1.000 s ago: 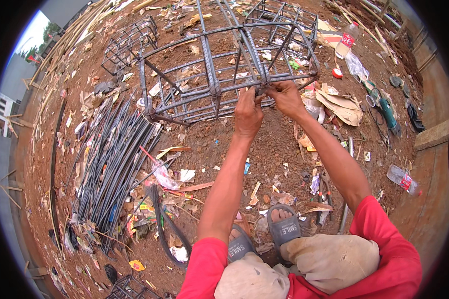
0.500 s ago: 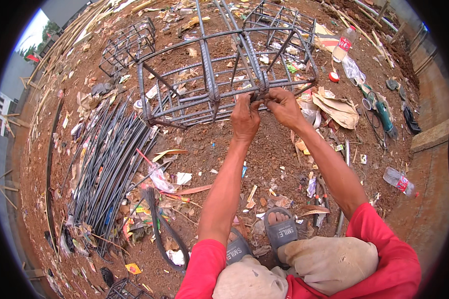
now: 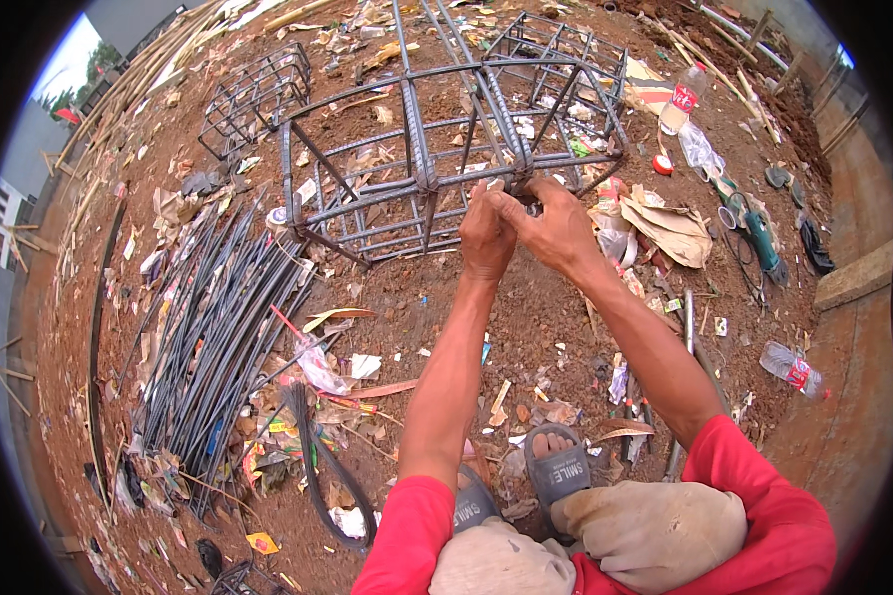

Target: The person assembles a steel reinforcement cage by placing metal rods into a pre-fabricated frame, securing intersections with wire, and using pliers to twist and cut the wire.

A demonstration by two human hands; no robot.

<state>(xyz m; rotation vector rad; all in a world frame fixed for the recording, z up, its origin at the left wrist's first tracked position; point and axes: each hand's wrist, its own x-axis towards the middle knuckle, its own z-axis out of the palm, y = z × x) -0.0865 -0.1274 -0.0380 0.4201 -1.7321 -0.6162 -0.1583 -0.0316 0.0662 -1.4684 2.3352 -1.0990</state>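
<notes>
Ground: reddish-brown soil is strewn with litter | Left: grey wall is seen beyond bamboo poles | Upper left: green trees are set against bright, pale sky

The left forearm and bent right forearm stretch forward and converge, bringing left hand and right hand together, fingers curled inward, right thumb reaching across to the left hand.

The rebar cage is dark grey and ribbed, the sleeves red, the trousers beige, the soil reddish-brown, the power tool teal.
</notes>
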